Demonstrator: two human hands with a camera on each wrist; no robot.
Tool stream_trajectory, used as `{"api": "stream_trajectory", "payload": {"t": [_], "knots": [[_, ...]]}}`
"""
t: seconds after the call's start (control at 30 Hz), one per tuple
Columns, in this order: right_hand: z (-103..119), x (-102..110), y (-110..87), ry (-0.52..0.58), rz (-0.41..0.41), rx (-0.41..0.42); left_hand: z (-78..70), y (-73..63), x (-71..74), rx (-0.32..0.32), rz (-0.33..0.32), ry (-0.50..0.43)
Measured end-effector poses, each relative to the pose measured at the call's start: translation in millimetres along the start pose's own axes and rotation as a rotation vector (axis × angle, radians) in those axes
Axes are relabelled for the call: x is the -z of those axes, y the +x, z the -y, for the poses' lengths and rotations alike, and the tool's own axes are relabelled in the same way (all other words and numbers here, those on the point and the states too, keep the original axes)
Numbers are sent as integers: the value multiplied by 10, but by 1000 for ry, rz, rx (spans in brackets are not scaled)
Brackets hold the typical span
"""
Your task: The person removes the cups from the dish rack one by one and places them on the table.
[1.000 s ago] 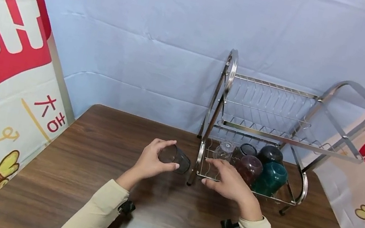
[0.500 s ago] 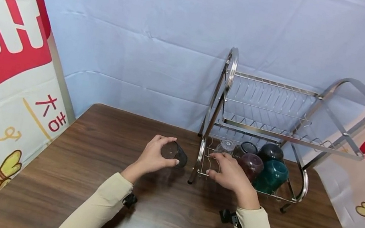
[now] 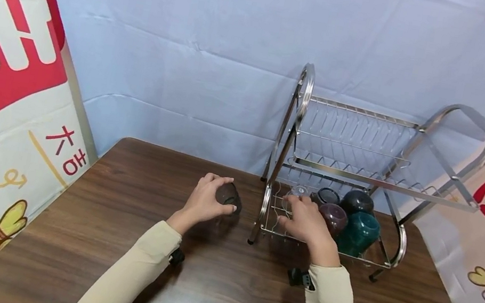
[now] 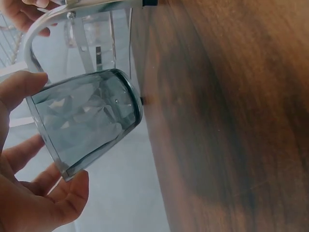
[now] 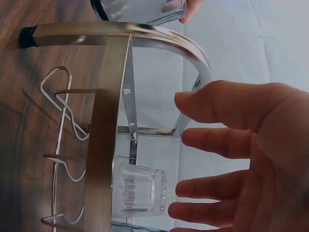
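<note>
My left hand (image 3: 205, 199) pinches a smoky grey glass tumbler (image 4: 87, 118) near its rim, thumb on one side and fingers on the other. The tumbler is tilted, and in the left wrist view its base appears raised off the wooden table (image 4: 231, 116). Over the left end of the dish rack's lower tier reaches my right hand (image 3: 308, 222), its fingers spread and holding nothing. A clear glass (image 5: 142, 191) stands upside down in the rack beyond those fingertips; a small gap separates them in the right wrist view.
The two-tier metal dish rack (image 3: 300, 113) stands at the table's back right. Its lower tier carries a purple glass (image 3: 333, 219), a teal glass (image 3: 359, 234) and dark glasses (image 3: 357, 202). A pale cloth backdrop (image 3: 191, 56) hangs behind.
The left hand has shifted slightly up and right while the grey tumbler has tipped and swung leftward. My right hand has moved a little farther over the lower tier.
</note>
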State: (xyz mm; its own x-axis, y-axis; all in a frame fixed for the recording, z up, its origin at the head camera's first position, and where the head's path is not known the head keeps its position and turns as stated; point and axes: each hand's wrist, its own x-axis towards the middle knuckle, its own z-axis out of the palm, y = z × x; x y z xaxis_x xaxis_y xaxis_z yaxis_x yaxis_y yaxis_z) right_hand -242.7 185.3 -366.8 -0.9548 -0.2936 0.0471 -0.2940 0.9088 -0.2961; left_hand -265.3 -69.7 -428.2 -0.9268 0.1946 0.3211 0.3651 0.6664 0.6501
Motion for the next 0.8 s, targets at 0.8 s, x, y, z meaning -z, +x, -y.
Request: {"api": "stream_trajectory", "payload": {"t": [0.8], "knots": [[-14, -63, 313, -98, -16, -55, -27, 376, -100, 73, 14, 118]]}}
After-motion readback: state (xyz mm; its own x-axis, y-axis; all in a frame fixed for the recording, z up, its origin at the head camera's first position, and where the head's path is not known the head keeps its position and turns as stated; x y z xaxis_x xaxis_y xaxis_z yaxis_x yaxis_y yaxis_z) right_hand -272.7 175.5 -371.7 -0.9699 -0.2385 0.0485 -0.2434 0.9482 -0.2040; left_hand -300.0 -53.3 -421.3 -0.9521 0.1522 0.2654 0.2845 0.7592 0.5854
